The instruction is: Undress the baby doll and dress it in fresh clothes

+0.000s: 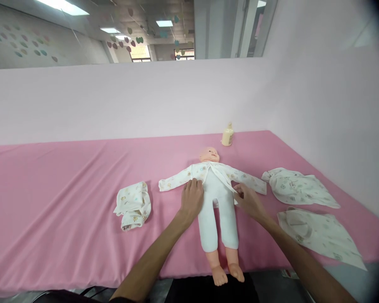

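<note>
A baby doll (219,210) with a white cloth body and bare plastic feet lies on its back, feet at the table's front edge. It wears a white patterned baby shirt (200,169), open at the front, both sleeves spread sideways. My left hand (192,200) is closed at the shirt's edge, beside the doll's torso; its fingertips are partly hidden. On the other side, my right hand (249,201) pinches the shirt's other front edge, drawn down toward the hip.
Pink cloth (82,202) covers the table. Folded patterned clothing (134,206) lies left of the doll. Two more garments, an upper one (298,187) and a lower one (322,233), lie on the right. A pump bottle (227,135) stands behind the head, near the white wall (129,103).
</note>
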A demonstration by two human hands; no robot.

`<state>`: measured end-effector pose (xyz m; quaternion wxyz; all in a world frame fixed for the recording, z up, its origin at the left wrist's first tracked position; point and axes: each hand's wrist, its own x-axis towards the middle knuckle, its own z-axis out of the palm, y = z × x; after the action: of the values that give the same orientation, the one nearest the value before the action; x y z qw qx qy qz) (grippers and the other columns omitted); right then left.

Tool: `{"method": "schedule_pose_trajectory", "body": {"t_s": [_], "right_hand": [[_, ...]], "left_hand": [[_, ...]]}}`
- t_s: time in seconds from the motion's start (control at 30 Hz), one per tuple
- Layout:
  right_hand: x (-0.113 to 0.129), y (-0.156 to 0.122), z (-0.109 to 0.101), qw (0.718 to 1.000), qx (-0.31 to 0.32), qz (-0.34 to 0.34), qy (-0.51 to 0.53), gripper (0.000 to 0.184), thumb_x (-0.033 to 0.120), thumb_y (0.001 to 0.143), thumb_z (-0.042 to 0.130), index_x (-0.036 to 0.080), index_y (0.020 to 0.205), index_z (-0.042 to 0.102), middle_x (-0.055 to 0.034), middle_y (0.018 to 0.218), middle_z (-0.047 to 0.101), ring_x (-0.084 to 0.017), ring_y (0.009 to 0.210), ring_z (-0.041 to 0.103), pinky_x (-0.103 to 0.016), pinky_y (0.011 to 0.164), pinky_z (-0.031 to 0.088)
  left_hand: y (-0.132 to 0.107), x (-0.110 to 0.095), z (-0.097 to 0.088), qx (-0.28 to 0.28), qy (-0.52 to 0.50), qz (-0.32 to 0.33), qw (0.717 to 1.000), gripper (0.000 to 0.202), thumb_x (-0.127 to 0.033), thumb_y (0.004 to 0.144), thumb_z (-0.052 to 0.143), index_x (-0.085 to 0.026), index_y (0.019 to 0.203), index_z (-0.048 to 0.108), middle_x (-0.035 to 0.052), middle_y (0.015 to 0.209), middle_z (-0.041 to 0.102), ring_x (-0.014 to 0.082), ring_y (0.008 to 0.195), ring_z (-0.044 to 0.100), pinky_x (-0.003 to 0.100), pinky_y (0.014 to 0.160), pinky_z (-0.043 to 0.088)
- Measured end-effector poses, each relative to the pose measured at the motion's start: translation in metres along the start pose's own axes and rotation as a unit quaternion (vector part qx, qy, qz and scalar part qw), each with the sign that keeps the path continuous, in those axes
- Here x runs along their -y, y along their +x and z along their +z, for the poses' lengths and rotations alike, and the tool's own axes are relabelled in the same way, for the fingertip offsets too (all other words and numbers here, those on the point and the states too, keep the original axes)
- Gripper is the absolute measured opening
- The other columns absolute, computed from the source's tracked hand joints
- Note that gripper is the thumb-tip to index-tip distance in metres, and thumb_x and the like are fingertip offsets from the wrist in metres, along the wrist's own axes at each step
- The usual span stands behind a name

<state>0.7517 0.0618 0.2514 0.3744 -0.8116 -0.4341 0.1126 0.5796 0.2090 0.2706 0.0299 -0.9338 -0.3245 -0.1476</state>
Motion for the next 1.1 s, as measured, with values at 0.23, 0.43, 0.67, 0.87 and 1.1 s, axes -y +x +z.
{"method": "schedule_pose_trajectory", "body": {"t_s": [0.23,0.43,0.67,0.87,1.1], "right_hand": [[0.036,-0.032,-0.014,0.990,0.081,-0.102,0.056,0.027,0.033,0.093,0.043,0.023,0.112,0.061,0.0012,0.070,0.056,-0.018,0.065,0.053,-0.030,0.061,0.041],[0.032,0.012,0.004,0.996,-0.077,-0.048,-0.001,0.030,0.045,0.090,0.054,0.018,0.103,0.063,-0.0048,0.087,0.063,-0.019,0.073,0.058,-0.034,0.072,0.045],[0.045,0.062,0.032,0.999,-0.015,-0.029,-0.025,0.022,0.027,0.086,0.054,0.019,0.104,0.065,-0.0040,0.083,0.066,-0.022,0.079,0.061,-0.033,0.073,0.043],[0.055,0.060,0.034,0.999,-0.019,-0.026,0.041,0.021,0.023,0.082,0.049,0.020,0.094,0.066,0.0010,0.067,0.059,-0.020,0.070,0.057,-0.032,0.068,0.042],[0.059,0.057,0.033,0.995,-0.059,-0.013,0.081,0.023,0.027,0.082,0.047,0.020,0.092,0.067,0.0012,0.066,0.056,-0.019,0.063,0.052,-0.032,0.065,0.041]], "left_hand": [[-0.012,-0.007,-0.010,-0.034,-0.030,0.024,0.999,0.027,-0.004,0.092,0.036,-0.017,0.092,0.059,0.0094,0.094,0.059,0.0213,0.088,0.056,0.033,0.074,0.043],[0.008,-0.023,-0.009,0.014,-0.080,-0.026,0.996,0.023,-0.028,0.098,0.043,-0.015,0.113,0.055,0.0113,0.109,0.059,0.0217,0.095,0.060,0.030,0.069,0.045],[0.037,-0.037,0.005,0.007,-0.019,-0.069,0.997,0.026,-0.005,0.090,0.039,-0.014,0.101,0.060,0.0131,0.108,0.058,0.0238,0.098,0.060,0.028,0.064,0.044],[0.040,-0.026,0.014,-0.030,-0.046,-0.090,0.994,0.030,-0.004,0.090,0.032,-0.013,0.097,0.061,0.0140,0.101,0.060,0.0250,0.094,0.059,0.034,0.075,0.045],[0.046,-0.018,0.014,-0.055,-0.122,-0.111,0.985,0.031,-0.004,0.089,0.031,-0.012,0.104,0.058,0.0139,0.098,0.064,0.0268,0.095,0.059,0.038,0.086,0.041]]}}
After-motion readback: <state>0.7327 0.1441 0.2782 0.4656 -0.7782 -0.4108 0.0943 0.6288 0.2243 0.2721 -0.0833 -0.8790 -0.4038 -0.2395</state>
